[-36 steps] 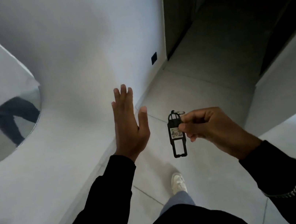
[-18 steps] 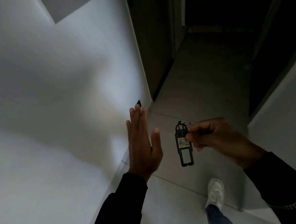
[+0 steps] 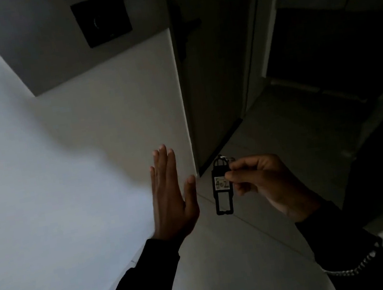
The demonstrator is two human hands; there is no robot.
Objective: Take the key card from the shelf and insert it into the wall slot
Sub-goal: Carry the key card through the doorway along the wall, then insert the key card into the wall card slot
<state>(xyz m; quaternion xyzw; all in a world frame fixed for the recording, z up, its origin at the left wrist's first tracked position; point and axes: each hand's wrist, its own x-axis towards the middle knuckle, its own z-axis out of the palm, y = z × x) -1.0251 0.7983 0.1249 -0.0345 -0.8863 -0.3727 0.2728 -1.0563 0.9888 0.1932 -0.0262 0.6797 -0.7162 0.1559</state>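
My right hand [image 3: 263, 181] pinches the upper part of a black key card [image 3: 221, 186], which hangs straight down and carries a white label reading 402. My left hand [image 3: 170, 195] is flat, with its fingers pointing up, just left of the card and beside the white wall. High on the wall, on a grey panel, sits a dark rectangular wall slot plate [image 3: 102, 19], far above both hands.
The white wall [image 3: 55, 190] fills the left side and ends at a corner [image 3: 184, 111]. Beyond it stands a dark door [image 3: 213, 67], with a dim doorway to its right. Grey tiled floor [image 3: 262, 246] lies below, and a grey wall rises at the far right.
The view has swung upward and forward along the wall, so the grey panel with the dark plate has come into sight. Both hands keep their pose, the card still hanging from the right one.
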